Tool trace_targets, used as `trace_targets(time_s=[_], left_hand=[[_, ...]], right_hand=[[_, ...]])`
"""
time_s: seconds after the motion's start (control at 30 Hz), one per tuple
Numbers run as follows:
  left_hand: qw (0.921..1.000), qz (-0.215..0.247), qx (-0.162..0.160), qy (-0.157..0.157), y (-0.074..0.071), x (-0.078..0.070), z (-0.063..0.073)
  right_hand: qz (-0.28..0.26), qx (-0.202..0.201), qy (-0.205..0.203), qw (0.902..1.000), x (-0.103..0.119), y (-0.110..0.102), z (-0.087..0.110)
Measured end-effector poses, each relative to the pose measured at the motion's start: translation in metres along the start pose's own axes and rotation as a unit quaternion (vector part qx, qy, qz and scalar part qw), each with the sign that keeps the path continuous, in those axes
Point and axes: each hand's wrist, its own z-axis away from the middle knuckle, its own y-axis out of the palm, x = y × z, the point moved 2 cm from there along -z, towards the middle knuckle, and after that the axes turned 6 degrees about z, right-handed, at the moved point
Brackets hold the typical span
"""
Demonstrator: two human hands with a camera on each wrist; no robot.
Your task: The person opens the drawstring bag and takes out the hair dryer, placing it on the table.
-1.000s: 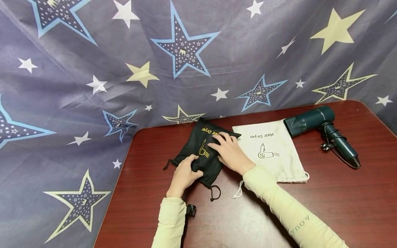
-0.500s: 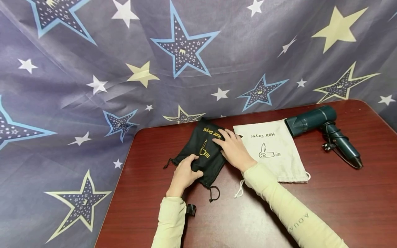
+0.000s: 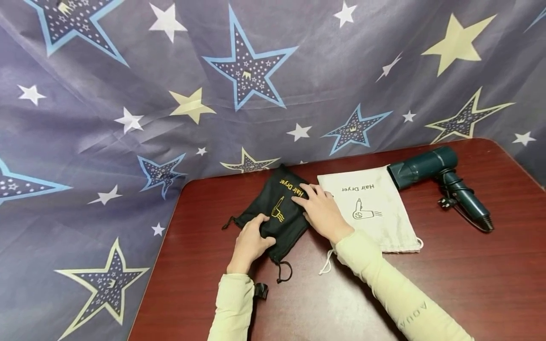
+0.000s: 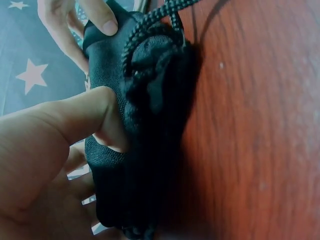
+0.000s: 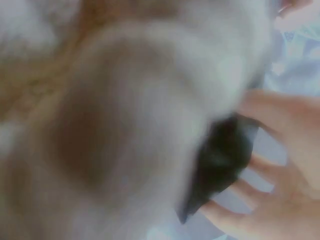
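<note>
A black drawstring bag [image 3: 279,213] with yellow "Hair Dryer" lettering and a dryer drawing lies on the table, rounded up in the middle. My left hand [image 3: 251,241] holds its near-left part. In the left wrist view the bent thumb [image 4: 107,117] presses into the fabric beside the black cord. At the bag's right side, my right hand [image 3: 323,210] grips the edge, its fingertips over the lettering. The right wrist view is mostly blurred by a sleeve; a dark corner of the bag [image 5: 220,160] shows there between thumb and fingers. What is inside the bag is hidden.
Just right of the black bag lies a flat white drawstring bag [image 3: 367,213] with the same print, partly under my right forearm. A dark green hair dryer [image 3: 426,166] with its cord wound round the handle touches its far corner. A star-patterned curtain [image 3: 256,128] hangs behind the reddish table [image 3: 482,284].
The black bag's right corner, which stuck out past my right hand, is now tucked behind it. The lettering shows more fully, and the near cord loop has shifted left. The left hand stays nearly still.
</note>
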Motion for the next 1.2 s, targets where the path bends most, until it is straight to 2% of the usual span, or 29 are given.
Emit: trace_targets(time_s=[0.23, 0.73, 1.2], left_hand=[[1.0000, 0.002, -0.002, -0.002, 0.000, 0.002, -0.002], [0.9999, 0.004, -0.010, 0.002, 0.000, 0.004, -0.007], [0.9999, 0.010, -0.008, -0.001, -0.001, 0.006, -0.009]], right_hand=[[-0.001, -0.010, 0.005, 0.9999, 0.002, -0.002, 0.006], [0.033, -0.042, -0.001, 0.9986, 0.007, -0.003, 0.017], [0.054, -0.043, 0.012, 0.9975, 0.014, -0.004, 0.024]])
